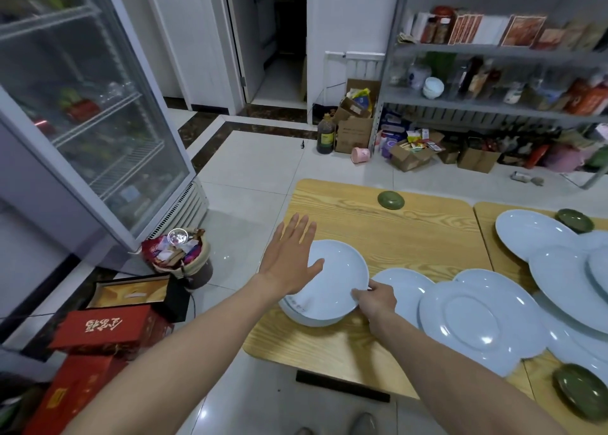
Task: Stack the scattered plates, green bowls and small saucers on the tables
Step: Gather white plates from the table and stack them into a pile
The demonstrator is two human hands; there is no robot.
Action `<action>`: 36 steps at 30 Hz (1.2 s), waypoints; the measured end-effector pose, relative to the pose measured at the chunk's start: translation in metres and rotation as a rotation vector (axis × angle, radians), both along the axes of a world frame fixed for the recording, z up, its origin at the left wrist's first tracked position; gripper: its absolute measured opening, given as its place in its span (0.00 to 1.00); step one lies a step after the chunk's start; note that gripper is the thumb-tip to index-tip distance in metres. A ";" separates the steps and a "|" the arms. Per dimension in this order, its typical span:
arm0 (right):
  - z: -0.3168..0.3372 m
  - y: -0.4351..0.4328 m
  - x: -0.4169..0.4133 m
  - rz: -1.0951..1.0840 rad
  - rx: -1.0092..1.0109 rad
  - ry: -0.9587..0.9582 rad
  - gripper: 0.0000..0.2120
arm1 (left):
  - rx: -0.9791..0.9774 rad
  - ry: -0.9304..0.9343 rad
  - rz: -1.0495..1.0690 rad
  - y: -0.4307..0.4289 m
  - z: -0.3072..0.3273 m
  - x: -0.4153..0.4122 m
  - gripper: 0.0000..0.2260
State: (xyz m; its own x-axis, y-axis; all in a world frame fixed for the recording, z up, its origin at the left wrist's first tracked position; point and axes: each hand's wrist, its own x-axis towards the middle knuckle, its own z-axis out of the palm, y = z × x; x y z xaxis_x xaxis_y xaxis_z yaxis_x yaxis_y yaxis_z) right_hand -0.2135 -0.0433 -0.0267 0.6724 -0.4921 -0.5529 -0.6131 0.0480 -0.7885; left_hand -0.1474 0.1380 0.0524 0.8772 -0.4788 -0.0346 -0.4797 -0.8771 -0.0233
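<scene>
Two wooden benches stand side by side, the left bench (394, 237) and the right bench (513, 263), and both hands are working on the left one. The right hand (375, 298) has the deep plate (335, 280) by its near right rim, fingers (357, 293) and thumb pinching the edge. This pale blue plate sits close to the left edge of the left bench, toward the near-left corner. The left hand (289, 260) is spread flat at the plate's left rim, fingers straight and wide, holding nothing. Whether it touches the plate, I cannot tell.

Counting pale blue plates on the left bench gives three. One is the deep plate. Two is a round plate (406, 291), just beside it and partly behind the right hand. Three is a big lobed plate (477, 316), which overlaps the round plate and straddles the seam between the benches.

On the right bench a large plate (533, 233) and a second large plate (569, 286) overlap, and more pale blue rims beneath them run off the frame, so there are at least four there.

There are three green bowls, well apart. A lone green bowl (391, 200) sits near the far edge of the left bench. A far green bowl (574, 220) is at the far edge of the right bench, and a near green bowl (582, 392) is by its near edge.
</scene>
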 end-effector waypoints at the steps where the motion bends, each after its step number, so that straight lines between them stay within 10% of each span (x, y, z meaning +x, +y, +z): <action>1: -0.001 0.001 0.001 0.006 -0.023 0.011 0.16 | 0.012 -0.001 -0.003 0.002 -0.002 0.001 0.34; 19: -0.012 0.001 0.014 0.097 -0.181 0.101 0.21 | -0.073 0.049 -0.059 -0.007 -0.018 0.013 0.31; 27: 0.027 -0.035 0.000 0.743 -0.934 0.122 0.31 | -0.135 0.074 -0.153 -0.036 -0.016 0.012 0.29; 36: 0.070 -0.079 -0.032 0.788 -1.285 0.173 0.31 | -0.159 0.063 -0.336 -0.094 -0.024 -0.010 0.27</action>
